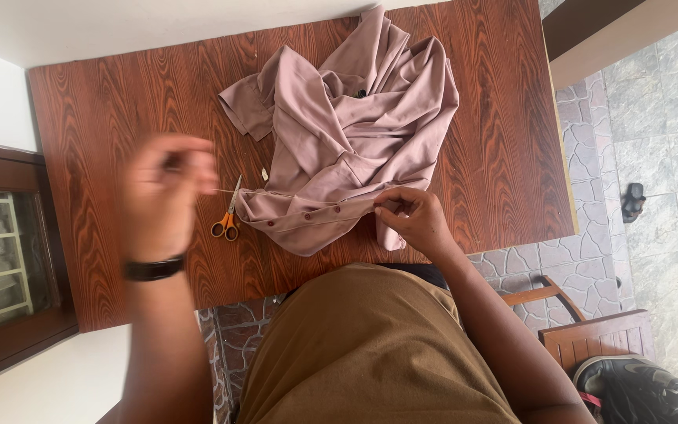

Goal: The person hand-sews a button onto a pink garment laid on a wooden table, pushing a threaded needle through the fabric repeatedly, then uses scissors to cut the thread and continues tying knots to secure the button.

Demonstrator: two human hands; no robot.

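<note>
Wood-grain table [119,118] beside a stone-tiled floor, with a garment being hand-sewn.
Mauve shirt [355,133] of smooth cloth lies crumpled from the table's far edge to its near edge, its buttoned strip along the near side. Right hand [413,216] pinches that hem; left hand [168,192], blurred and wearing a black watch [153,269], is raised, fingers closed on a thread [249,192]. Orange-handled scissors [229,216] lie just left of the shirt.
</note>
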